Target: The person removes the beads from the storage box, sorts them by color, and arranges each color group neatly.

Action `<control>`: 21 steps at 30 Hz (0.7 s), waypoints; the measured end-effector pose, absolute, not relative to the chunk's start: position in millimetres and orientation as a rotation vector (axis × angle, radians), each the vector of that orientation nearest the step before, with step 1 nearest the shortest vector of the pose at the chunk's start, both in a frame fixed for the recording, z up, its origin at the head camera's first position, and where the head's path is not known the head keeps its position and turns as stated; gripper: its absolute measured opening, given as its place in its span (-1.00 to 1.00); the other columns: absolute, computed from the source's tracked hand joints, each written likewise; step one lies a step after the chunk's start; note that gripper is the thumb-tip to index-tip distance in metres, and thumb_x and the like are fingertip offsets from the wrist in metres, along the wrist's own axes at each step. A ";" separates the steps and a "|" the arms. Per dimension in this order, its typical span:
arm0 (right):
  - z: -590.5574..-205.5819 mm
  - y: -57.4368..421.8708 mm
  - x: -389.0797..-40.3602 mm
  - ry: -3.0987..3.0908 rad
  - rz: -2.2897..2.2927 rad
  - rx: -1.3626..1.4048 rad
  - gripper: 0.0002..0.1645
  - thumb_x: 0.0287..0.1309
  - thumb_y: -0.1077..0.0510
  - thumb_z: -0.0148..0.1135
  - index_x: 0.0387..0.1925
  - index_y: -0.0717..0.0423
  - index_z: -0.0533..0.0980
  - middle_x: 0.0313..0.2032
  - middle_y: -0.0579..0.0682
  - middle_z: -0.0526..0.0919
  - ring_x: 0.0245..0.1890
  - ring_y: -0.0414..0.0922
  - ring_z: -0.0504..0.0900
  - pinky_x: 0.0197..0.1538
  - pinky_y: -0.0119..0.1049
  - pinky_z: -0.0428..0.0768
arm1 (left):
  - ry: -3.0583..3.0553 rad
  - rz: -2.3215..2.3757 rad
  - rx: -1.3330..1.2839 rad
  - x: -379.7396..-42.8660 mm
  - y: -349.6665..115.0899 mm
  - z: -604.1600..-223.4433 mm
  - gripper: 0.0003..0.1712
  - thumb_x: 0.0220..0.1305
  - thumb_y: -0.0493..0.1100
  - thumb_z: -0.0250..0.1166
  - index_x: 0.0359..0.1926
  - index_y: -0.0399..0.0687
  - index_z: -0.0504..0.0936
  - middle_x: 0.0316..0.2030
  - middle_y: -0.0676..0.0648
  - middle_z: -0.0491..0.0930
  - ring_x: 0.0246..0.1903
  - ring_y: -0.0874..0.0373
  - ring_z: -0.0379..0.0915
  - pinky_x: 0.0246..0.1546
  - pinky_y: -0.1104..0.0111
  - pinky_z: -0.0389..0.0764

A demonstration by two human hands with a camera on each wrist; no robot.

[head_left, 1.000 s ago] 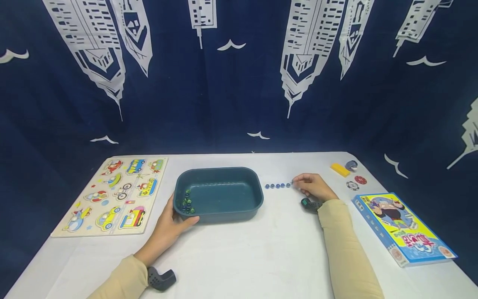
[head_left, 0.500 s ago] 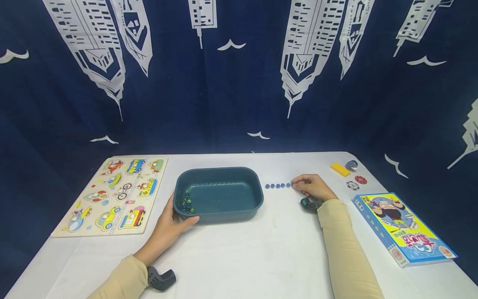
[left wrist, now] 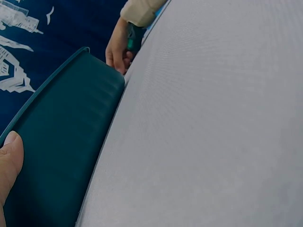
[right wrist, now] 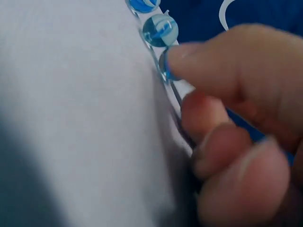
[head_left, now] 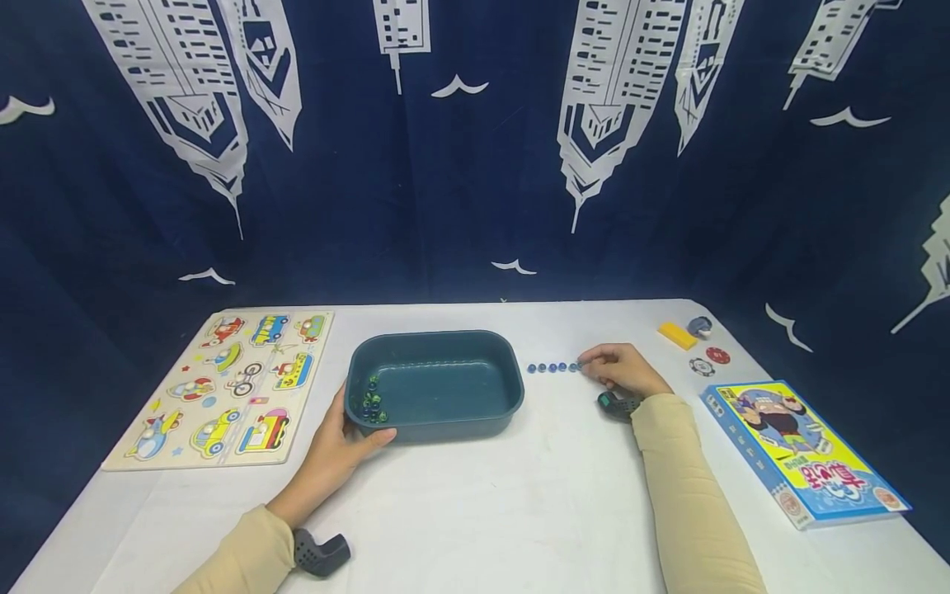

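Where glass marbles (head_left: 552,368) line up, right of frame centre: right hand (head_left: 623,369) touches end one, whether pinching I cannot tell; nudge softly.
Teal tub (head_left: 445,431), mid-frame: left hand (head_left: 336,454) clamps its corner.

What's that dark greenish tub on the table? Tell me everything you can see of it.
The tub is dark teal, rectangular and open-topped, with rounded corners and a thin rim; it looks like smooth plastic. It stands upright on the white table, between the puzzle board and a row of blue marbles. Small greenish balls lie inside, toward its left end. The left hand holds its near-left corner.
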State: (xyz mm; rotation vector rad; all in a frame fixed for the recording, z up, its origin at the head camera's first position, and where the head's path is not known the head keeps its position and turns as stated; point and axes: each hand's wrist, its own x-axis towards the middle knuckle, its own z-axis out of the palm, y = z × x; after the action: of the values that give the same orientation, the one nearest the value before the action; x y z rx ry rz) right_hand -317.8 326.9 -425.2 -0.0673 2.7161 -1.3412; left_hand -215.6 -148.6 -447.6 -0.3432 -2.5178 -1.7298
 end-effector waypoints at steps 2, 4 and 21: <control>-425.3 325.9 -318.0 2.721 -1.324 -0.087 -0.65 0.20 0.22 0.32 0.01 0.28 0.62 -0.46 -0.05 0.55 -0.54 -0.17 0.46 -0.46 -0.42 0.53 | -2.521 -1.727 -0.337 -215.3 -148.3 -447.2 0.27 0.15 -0.01 0.50 0.59 -0.09 -0.21 0.57 -0.22 -0.18 0.53 -0.20 -0.28 0.49 -0.07 -0.04; -425.3 325.2 -317.8 2.730 -1.315 -0.089 -0.67 0.21 0.22 0.32 -0.01 0.29 0.62 -0.47 -0.04 0.55 -0.55 -0.17 0.45 -0.47 -0.43 0.53 | -2.523 -1.726 -0.332 -215.1 -147.9 -446.7 0.27 0.15 -0.02 0.50 0.59 -0.10 -0.21 0.57 -0.22 -0.18 0.53 -0.21 -0.27 0.49 -0.06 -0.03; -425.1 325.6 -317.0 2.755 -1.295 -0.032 -0.62 0.19 0.21 0.34 0.01 0.32 0.58 -0.42 -0.03 0.57 -0.49 -0.17 0.50 -0.41 -0.43 0.58 | -2.527 -1.745 -0.330 -215.1 -148.8 -446.1 0.27 0.15 0.02 0.50 0.60 -0.03 -0.22 0.57 -0.20 -0.17 0.54 -0.19 -0.28 0.49 -0.06 -0.04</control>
State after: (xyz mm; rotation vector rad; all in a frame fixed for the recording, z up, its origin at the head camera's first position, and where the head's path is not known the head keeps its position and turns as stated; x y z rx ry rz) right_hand -317.0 325.6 -425.1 -0.0317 2.7549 -1.2947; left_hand -215.1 -148.8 -446.1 -0.3303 -2.5272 -1.7449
